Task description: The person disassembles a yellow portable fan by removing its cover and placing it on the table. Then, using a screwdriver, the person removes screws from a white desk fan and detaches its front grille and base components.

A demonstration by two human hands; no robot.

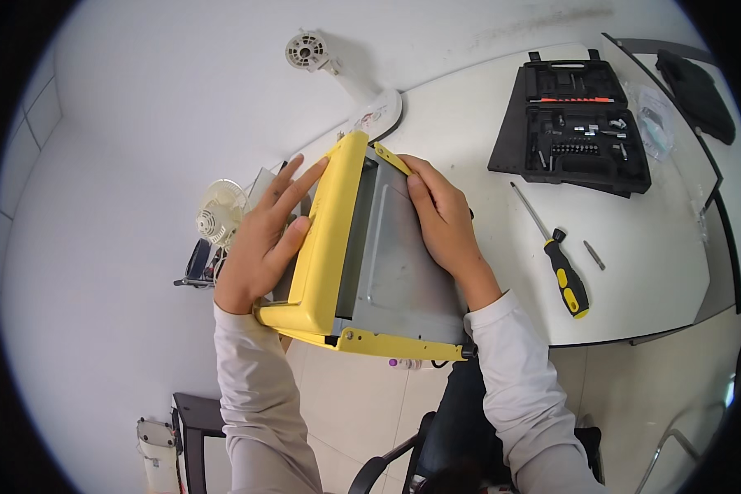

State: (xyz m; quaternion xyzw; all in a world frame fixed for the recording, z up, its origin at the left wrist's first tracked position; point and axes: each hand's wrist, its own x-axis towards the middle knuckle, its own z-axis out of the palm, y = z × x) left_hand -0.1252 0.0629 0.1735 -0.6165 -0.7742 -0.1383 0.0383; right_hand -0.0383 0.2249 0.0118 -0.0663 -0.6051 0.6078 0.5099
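1. Yellow-framed metal unit point(325, 272) is tilting between both hands at the left end of the white table point(502, 247); cannot tell what is bearing its weight.
2. Left hand point(262, 235) is pressing the yellow frame, fingers spread wide; right hand point(446, 218) is gripping the far edge, thumb lying by the grey panel point(403, 263).
3. Judgement: good handling is calling for even pressure both sides, fingertips staying clear of the frame gap.
4. Screwdriver point(558, 272) and loose bit point(594, 255) are lying apart, rightward.
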